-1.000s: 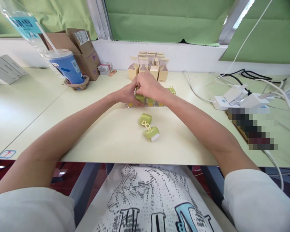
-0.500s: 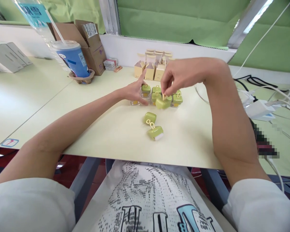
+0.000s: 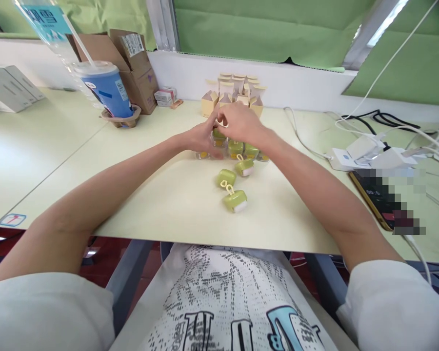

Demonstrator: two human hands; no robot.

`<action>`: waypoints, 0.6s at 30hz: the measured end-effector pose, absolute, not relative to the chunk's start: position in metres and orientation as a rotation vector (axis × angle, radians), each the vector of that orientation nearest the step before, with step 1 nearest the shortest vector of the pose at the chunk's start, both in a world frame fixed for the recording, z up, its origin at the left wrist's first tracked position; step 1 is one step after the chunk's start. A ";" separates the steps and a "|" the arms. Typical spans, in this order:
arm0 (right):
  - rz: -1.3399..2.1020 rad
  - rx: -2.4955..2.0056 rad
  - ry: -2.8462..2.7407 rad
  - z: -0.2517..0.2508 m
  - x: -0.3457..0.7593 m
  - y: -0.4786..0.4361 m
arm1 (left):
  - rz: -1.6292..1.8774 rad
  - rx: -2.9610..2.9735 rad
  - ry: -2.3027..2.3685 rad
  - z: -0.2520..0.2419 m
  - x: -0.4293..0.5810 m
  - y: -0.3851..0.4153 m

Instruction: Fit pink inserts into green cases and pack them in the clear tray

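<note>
A cluster of small clear containers [image 3: 220, 143] with glossy green caps stands in the middle of the table [image 3: 278, 204]. My left hand [image 3: 202, 138] is spread around its left end, thumb in front and fingers behind, holding a container. My right hand [image 3: 241, 121] reaches across from the right, fingers pinched over the green cap [image 3: 218, 133] at the back left. Its loop is hidden by my fingers. In front lie three loose green caps with pale yellow loops: the nearest cap [image 3: 235, 201], a middle cap [image 3: 226, 177] and a cap [image 3: 245, 166] beside the cluster.
Several open cream cartons [image 3: 225, 95] stand behind the cluster. To the left are a blue cup [image 3: 111, 92] in a cardboard holder, a brown box [image 3: 141, 80] and a clear bottle [image 3: 56, 36]. A phone [image 3: 373, 197], a power strip [image 3: 342, 159] and cables lie right.
My right hand has set down a green cap in front of the cluster and moved left to the cap near my left hand. My left hand stays in place.
</note>
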State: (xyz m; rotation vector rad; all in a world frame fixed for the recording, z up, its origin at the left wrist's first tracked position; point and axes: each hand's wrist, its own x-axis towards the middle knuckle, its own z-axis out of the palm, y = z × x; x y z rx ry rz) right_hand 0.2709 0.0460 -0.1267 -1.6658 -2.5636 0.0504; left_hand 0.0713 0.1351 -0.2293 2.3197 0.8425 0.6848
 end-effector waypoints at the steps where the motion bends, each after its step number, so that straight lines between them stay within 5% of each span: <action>1: 0.006 -1.662 -2.515 -0.136 0.265 0.050 | 0.683 2.313 0.832 -0.228 0.072 0.134; 5: 0.027 -1.658 -2.456 -0.146 0.258 0.058 | 0.671 2.317 0.798 -0.228 0.071 0.133; 11: -0.171 -1.652 -2.395 -0.084 0.298 0.037 | 0.673 2.300 0.793 -0.227 0.071 0.132; 18: 0.264 -1.670 -3.048 -0.061 0.324 0.007 | 0.501 2.404 0.924 -0.209 0.070 0.121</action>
